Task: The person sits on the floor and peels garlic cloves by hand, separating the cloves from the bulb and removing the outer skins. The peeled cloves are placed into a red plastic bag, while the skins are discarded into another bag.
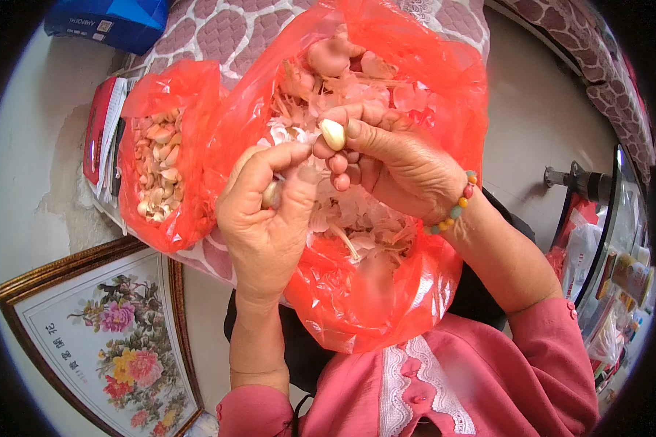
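A pale, peeled garlic clove is pinched between the thumb and fingers of my right hand, which wears a beaded bracelet. Close by on the left, my left hand is curled around another garlic clove, its thumb and forefinger near each other. Both hands are above a large red plastic bag full of papery garlic skins. Whole garlic bulbs lie at the bag's far end. A smaller red plastic bag to the left holds many garlic cloves.
Both bags rest on a patterned quilted cover. A blue box stands at the far left, with papers beside the small bag. A framed flower picture leans at lower left. A glass-topped table with packages stands right.
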A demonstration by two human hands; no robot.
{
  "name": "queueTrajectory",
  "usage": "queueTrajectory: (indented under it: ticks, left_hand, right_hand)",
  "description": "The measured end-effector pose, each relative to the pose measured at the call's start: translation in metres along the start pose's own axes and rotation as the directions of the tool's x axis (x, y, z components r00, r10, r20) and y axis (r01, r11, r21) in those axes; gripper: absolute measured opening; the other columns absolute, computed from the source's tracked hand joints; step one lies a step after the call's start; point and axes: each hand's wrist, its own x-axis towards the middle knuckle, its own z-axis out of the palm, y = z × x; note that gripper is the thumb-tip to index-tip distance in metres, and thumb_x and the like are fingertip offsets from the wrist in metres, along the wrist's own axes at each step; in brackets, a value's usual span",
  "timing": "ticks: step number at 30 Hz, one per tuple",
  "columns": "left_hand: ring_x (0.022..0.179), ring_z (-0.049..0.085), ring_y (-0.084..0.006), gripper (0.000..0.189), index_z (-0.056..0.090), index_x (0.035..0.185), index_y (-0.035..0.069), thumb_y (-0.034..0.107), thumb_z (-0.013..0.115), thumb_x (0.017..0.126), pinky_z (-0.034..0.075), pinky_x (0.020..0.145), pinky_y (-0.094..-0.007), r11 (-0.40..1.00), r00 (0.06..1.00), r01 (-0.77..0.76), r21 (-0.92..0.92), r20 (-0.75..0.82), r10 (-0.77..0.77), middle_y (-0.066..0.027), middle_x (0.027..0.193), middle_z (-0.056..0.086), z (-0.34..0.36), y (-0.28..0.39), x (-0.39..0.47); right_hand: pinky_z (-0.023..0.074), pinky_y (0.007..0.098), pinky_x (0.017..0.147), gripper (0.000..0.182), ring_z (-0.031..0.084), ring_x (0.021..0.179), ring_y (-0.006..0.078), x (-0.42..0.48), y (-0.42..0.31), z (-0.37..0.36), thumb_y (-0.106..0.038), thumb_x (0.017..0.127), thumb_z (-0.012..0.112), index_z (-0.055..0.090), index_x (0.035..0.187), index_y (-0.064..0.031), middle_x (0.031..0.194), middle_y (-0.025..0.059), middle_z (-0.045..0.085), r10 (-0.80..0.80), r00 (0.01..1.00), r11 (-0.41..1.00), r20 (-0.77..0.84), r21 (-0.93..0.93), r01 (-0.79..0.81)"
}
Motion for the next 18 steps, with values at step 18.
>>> queueTrajectory:
  ticks: [18]
  left_hand:
    - [0.06, 0.047, -0.0021, 0.008, 0.061, 0.078, -0.001, -0.001, 0.057, 0.085, 0.037, 0.051, -0.0174, 0.978, 0.986, 0.147, -0.147, -0.055, -0.157, 0.0023, 0.067, 0.053, -0.011, 0.004, -0.006]
  right_hand:
    - [0.0529, 0.0232, 0.06, 0.021, 0.058, 0.067, 0.0095, -0.012, 0.003, 0.008, -0.016, 0.094, 0.051, 0.056, 0.104, 0.0011, 0.086, 0.0055, 0.061, 0.065, 0.993, 0.992, 0.098, -0.113, -0.054]
